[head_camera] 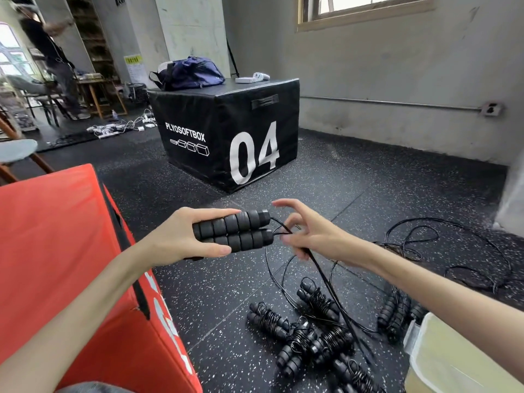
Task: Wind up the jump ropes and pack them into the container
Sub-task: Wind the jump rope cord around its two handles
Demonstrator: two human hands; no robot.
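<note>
Speckled rubber floor (368, 177) beneath; left hand (181, 239) fingers clamp both handles (235, 231), right hand (309, 236) fingers pinch cord (326, 276).

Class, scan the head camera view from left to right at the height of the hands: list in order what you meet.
Red padded box → left hand → pair of black foam handles it holds → right hand on the black cord → loose rope loops on the floor.
</note>
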